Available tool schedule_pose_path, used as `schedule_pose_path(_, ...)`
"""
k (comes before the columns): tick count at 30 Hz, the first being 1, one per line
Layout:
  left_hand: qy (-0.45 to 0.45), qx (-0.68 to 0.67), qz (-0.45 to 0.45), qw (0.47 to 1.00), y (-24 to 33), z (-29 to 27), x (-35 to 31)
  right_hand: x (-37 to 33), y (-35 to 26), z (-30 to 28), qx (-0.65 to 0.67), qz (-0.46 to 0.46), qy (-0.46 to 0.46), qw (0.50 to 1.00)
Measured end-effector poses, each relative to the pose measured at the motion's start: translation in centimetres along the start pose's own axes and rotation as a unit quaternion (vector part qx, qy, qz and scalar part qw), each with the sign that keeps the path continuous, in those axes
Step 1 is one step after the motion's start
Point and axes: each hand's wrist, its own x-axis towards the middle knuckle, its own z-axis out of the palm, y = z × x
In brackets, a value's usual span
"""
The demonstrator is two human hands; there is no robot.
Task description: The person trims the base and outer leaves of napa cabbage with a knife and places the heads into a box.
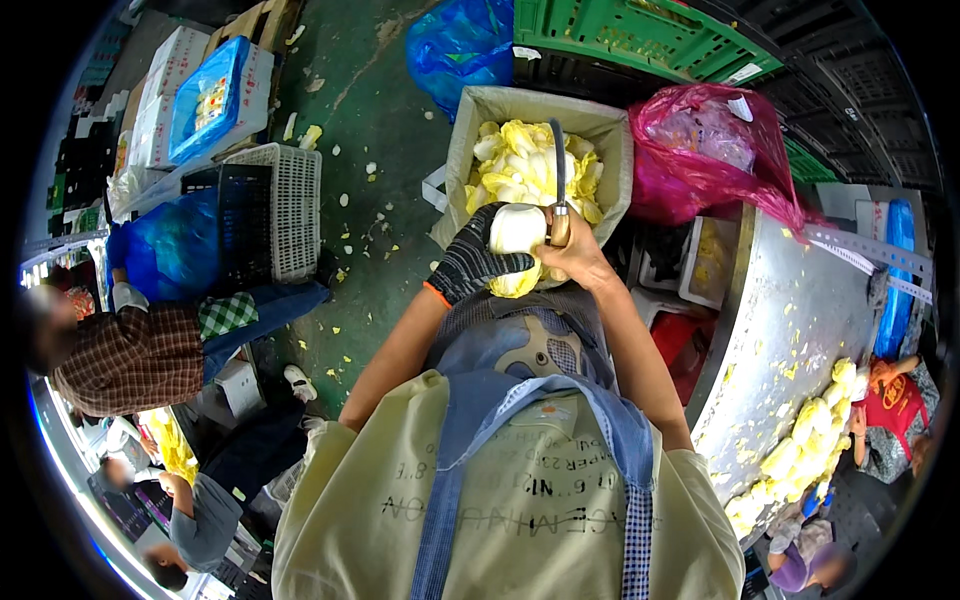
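My left hand (472,258), in a dark striped knit glove with an orange cuff, grips a napa cabbage (518,228), its white cut base up and its yellow leaves pointing toward me. My bare right hand (577,246) is closed around the wooden handle of a knife (558,165) with a long, narrow, dark blade that bends at its tip. The handle is right beside the cabbage, and the blade points away from me over a lined bin (618,150) full of loose yellow-white cabbage leaves (520,165). Some fingers of both hands are hidden behind the cabbage and handle.
At right, a metal table (780,330) carries a row of trimmed cabbages (800,450). A pink bag (670,180) and green crate (640,35) flank the bin. Leaf scraps dot the green floor (370,130). Left are a white basket (298,210) and a person in plaid (140,360).
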Motion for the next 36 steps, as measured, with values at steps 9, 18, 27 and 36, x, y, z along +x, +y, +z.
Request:
schedule_pose_path(9, -0.035, -0.032, -0.026, 0.999, 0.8, 0.1, -0.2, -0.1, -0.3, 0.4, -0.079, -0.004, 0.038, 0.996)
schedule_pose_path(18, 0.004, -0.244, -0.041, 0.969, -0.3, 0.9, -0.6, 0.2, -0.1, -0.2, -0.050, 0.020, 0.068, 0.996)
schedule_pose_path(27, 0.100, -0.045, -0.082, 0.991, -2.2, 0.1, 0.1, 1.5, -0.8, 0.5, -0.301, 0.021, 0.099, 0.948)
schedule_pose_path(36, 0.006, -0.391, -0.135, 0.910, 1.3, -0.5, -1.5, 2.6, 2.3, -2.6, -0.386, -0.021, 0.139, 0.912)
